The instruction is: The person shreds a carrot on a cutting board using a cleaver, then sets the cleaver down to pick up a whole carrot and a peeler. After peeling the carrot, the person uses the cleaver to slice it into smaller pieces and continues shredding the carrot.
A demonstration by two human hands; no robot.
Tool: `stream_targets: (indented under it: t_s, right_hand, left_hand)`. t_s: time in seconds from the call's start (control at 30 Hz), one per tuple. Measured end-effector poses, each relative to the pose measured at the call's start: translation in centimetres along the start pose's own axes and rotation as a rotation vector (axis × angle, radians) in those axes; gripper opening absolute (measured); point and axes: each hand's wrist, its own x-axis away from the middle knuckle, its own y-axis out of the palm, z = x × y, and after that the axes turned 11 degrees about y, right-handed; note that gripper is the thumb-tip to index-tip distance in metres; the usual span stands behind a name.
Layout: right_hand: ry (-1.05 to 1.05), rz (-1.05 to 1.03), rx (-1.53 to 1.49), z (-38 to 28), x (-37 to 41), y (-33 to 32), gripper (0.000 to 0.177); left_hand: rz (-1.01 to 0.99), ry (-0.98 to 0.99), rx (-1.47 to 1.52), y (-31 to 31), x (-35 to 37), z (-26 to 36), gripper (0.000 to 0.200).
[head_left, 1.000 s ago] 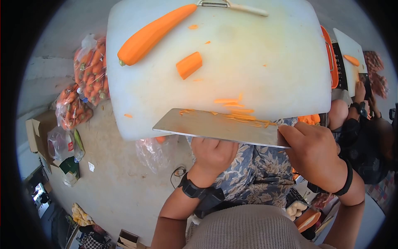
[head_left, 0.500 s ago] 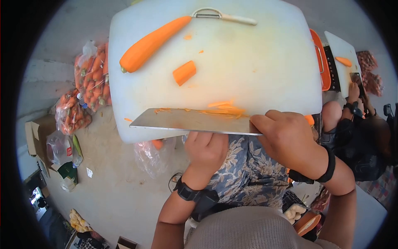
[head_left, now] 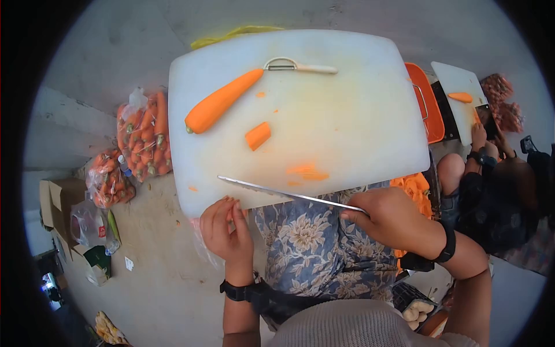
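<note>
My right hand (head_left: 390,220) grips a broad kitchen knife (head_left: 283,192), its blade now seen nearly edge-on across the near edge of the white cutting board (head_left: 370,127). My left hand (head_left: 224,230) is at the board's near left edge, beyond the blade's tip, fingers curled and pinched together; what they hold, if anything, is too small to make out. Thin carrot slices (head_left: 309,172) lie on the board above the blade. Farther back are a short cut carrot piece (head_left: 258,136), a whole peeled carrot (head_left: 222,103) and a white-handled peeler (head_left: 306,68).
Bags of carrots (head_left: 144,136) stand on the floor at left near a cardboard box (head_left: 60,208). An orange basin (head_left: 428,104) sits beyond the board's right edge. At right, another person's hand (head_left: 478,136) works at a second cutting board (head_left: 454,87).
My left hand has moved left along the board's near edge. The knife has turned from flat to nearly edge-on, and the slices that were at its blade now lie on the board.
</note>
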Motion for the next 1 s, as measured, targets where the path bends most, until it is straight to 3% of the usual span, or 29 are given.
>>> stream_targets:
  t_s: [0.07, 0.23, 0.5, 0.57, 0.63, 0.73, 0.9, 1.0]
  right_hand:
    - [0.020, -0.017, -0.003, 0.2, -0.1, -0.3, 0.028]
    - [0.151, -0.023, -0.005, 3.0, -0.6, -1.4, 0.032]
    - [0.247, 0.206, -0.112, 12.5, 1.8, -3.5, 0.033]
    - [0.530, 0.171, -0.310, 14.5, 2.5, -4.6, 0.032]
    - [0.497, 0.273, -0.411, 17.5, 2.9, -4.9, 0.031]
    - [0.784, 0.369, -0.636, 20.4, 3.0, -6.9, 0.032]
    - [0.861, 0.615, -0.589, 23.0, 2.6, -6.6, 0.025]
    - [0.717, 0.696, -0.172, 21.1, 3.2, -5.9, 0.030]
  left_hand:
    - [-0.010, -0.103, -0.037, -0.7, 0.2, -0.6, 0.010]
    - [-0.093, 0.009, -0.081, -0.9, 0.4, -0.8, 0.009]
    - [-0.124, 0.027, -0.091, -0.7, 0.7, -0.9, 0.008]
    - [-0.146, 0.025, -0.101, -0.8, 0.8, -1.0, 0.009]
    - [-0.137, 0.042, -0.100, -0.7, 0.8, -1.0, 0.009]
    - [-0.136, 0.048, -0.117, -0.8, 0.8, -1.0, 0.010]
    - [-0.152, 0.024, -0.098, -0.9, 0.4, -1.0, 0.011]
    - [-0.118, -0.023, -0.122, -0.3, -0.1, -0.5, 0.015]
